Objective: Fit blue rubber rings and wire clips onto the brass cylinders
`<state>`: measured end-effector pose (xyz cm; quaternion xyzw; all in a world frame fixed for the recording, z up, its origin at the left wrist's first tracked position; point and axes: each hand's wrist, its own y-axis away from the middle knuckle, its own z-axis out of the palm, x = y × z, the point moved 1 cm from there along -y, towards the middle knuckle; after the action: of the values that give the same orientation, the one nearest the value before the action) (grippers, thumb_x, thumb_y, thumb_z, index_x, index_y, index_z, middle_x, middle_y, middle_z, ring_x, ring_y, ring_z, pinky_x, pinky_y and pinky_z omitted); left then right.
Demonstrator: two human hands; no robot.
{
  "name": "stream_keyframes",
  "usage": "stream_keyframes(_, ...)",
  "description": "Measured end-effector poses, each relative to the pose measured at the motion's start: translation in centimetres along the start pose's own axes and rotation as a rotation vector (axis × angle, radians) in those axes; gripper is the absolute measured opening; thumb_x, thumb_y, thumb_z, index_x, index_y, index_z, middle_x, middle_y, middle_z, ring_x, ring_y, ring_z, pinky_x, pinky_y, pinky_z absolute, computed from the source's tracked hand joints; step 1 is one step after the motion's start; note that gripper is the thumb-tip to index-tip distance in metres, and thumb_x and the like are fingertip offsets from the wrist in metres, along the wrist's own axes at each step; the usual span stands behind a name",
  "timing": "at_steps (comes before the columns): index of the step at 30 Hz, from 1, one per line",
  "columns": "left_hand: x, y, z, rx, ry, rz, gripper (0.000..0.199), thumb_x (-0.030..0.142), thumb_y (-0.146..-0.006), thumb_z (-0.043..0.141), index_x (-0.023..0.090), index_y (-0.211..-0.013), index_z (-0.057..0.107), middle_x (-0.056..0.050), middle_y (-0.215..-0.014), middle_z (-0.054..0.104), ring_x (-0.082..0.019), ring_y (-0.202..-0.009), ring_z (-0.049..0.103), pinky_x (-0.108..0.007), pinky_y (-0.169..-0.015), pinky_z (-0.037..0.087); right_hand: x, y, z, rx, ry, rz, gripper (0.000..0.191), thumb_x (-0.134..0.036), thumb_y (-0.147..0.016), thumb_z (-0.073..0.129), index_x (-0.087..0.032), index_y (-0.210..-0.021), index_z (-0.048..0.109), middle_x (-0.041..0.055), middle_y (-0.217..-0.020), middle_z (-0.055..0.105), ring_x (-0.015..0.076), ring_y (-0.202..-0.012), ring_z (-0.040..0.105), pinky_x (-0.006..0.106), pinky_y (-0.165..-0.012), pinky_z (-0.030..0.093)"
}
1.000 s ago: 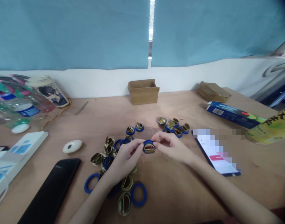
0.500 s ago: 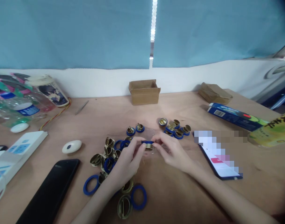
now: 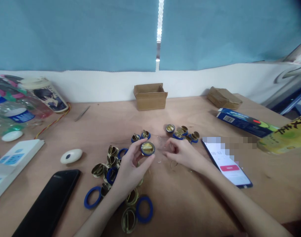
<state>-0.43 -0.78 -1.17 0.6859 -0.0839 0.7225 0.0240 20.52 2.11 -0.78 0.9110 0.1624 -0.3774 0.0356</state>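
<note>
My left hand (image 3: 132, 168) pinches a round brass fitting (image 3: 147, 148) by its rim between thumb and fingers. A dark blue ring edges it, and its face with a bar across is turned up toward me. To its right, my right hand (image 3: 181, 153) is off the fitting, with thumb and forefinger apart and the other fingers curled. Thin wire rings (image 3: 173, 165) lie on the table below and beside those fingertips. Around and partly under my left hand are several loose brass fittings (image 3: 129, 220) and blue rings (image 3: 144, 209).
Fittings with blue rings (image 3: 179, 132) sit in a cluster beyond my right hand. A lit phone (image 3: 229, 166) lies to the right, a dark phone (image 3: 48, 204) and white oval object (image 3: 71, 156) to the left. An open cardboard box (image 3: 150, 100) stands at the back.
My right hand has let go of the fitting and moved right, its fingers parting. My left hand has tipped the fitting so its face shows. The view has shifted slightly.
</note>
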Motion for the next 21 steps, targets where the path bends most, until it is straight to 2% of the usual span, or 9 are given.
stream_keyframes(2, 0.1, 0.1, 0.0, 0.001, -0.008, 0.020, 0.043, 0.023, -0.082, 0.071, 0.019, -0.121, 0.054, -0.010, -0.124, 0.064, -0.023, -0.115, 0.063, -0.036, -0.103, 0.049, 0.1, 0.1, 0.8, -0.075, 0.076, -0.002, 0.019, -0.024, -0.078, 0.073, -0.020, -0.078, 0.054, -0.0031, -0.063, 0.057, 0.0128, -0.056, 0.049, 0.025, -0.051, 0.029)
stream_keyframes(5, 0.2, 0.2, 0.0, -0.009, -0.036, 0.056, 0.040, 0.021, -0.083, 0.070, 0.020, -0.121, 0.056, -0.008, -0.123, 0.065, -0.021, -0.113, 0.064, -0.033, -0.100, 0.050, 0.0, 0.3, 1.6, -0.116, 0.122, 0.009, 0.025, -0.030, -0.077, 0.076, -0.020, -0.080, 0.053, -0.0035, -0.064, 0.058, 0.0122, -0.056, 0.049, 0.025, -0.050, 0.026)
stream_keyframes(12, 0.1, 0.3, -0.1, -0.017, -0.066, 0.081, 0.039, 0.019, -0.083, 0.068, 0.020, -0.120, 0.056, -0.007, -0.121, 0.066, -0.018, -0.109, 0.066, -0.029, -0.096, 0.053, 0.2, 0.3, 2.1, -0.122, 0.118, 0.043, 0.022, -0.026, -0.079, 0.075, -0.019, -0.085, 0.055, -0.0037, -0.065, 0.060, 0.0116, -0.057, 0.050, 0.024, -0.051, 0.027)
stream_keyframes(21, -0.1, 0.3, 0.0, -0.057, -0.090, 0.096, 0.040, 0.019, -0.083, 0.068, 0.019, -0.121, 0.056, -0.008, -0.121, 0.066, -0.018, -0.108, 0.066, -0.032, -0.097, 0.053, 0.2, 0.0, 2.7, -0.093, 0.085, 0.095, 0.017, -0.018, -0.080, 0.074, -0.018, -0.086, 0.059, -0.0047, -0.063, 0.056, 0.0112, -0.058, 0.049, 0.024, -0.053, 0.027)
